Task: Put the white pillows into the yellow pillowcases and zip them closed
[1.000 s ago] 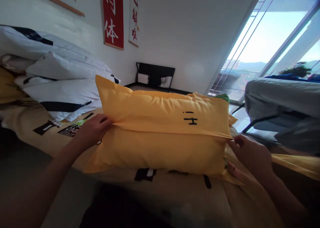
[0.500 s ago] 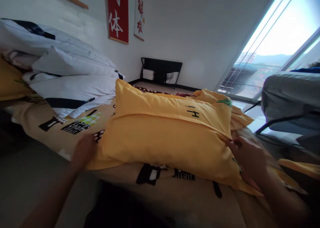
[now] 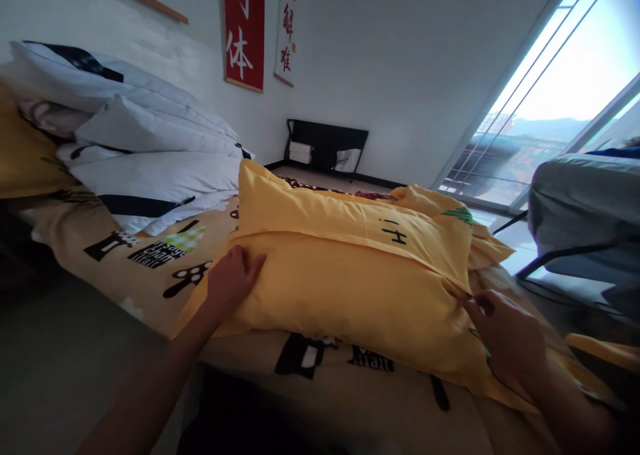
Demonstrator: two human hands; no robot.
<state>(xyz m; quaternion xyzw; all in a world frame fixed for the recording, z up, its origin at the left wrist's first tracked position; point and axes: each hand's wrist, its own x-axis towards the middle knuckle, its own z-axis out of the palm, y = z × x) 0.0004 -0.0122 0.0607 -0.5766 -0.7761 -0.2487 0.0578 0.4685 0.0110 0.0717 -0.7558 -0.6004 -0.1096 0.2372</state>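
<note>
A plump yellow pillow (image 3: 325, 288) lies across the bed, with a flap seam along its length and dark "Hi!" lettering upside down to me. My right hand (image 3: 510, 335) pinches the pillowcase fabric at the right end of the seam, where the cloth puckers. Over the pillow's left end is my left hand (image 3: 233, 278), its thumb apart from its loosely bent fingers, with nothing seen between them. Whether it presses on the cloth I cannot tell.
White bedding with black bands (image 3: 160, 135) is heaped at the left on the patterned sheet (image 3: 165, 278). More yellow fabric (image 3: 493, 245) lies behind the pillow. A grey-covered piece of furniture (image 3: 585, 202) stands right, near the window (image 3: 555, 75). A black rack (image 3: 327, 148) stands by the wall.
My left hand has moved up and right, from beside the pillow's left edge to over its left end. My right hand keeps its pinch on the pillowcase. The view has shifted slightly.
</note>
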